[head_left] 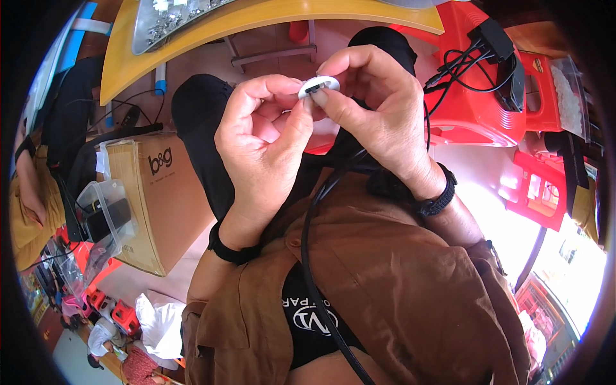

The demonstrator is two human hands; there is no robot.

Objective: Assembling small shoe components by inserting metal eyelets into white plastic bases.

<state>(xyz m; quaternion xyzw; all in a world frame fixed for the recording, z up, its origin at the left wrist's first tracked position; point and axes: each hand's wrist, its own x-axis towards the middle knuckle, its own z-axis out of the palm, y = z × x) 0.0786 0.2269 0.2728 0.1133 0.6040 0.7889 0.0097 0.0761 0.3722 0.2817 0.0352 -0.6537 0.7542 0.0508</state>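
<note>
One white round piece (319, 85) with a dark insert was held in the air, just short of the worktop's (289, 14) near edge. One tray (138, 43) of small shiny parts stood near that worktop's left corner. Two hands shared the piece: the left hand (263, 141) pinched its left side, the right hand (382, 109) its right, each grip drawn in tightly.

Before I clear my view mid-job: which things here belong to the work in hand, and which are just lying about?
Belongs:
- white disc, held by left hand and right hand
- possibly the metal parts

Apparently lying about:
- cardboard box
- clear tub
- red stool
</note>
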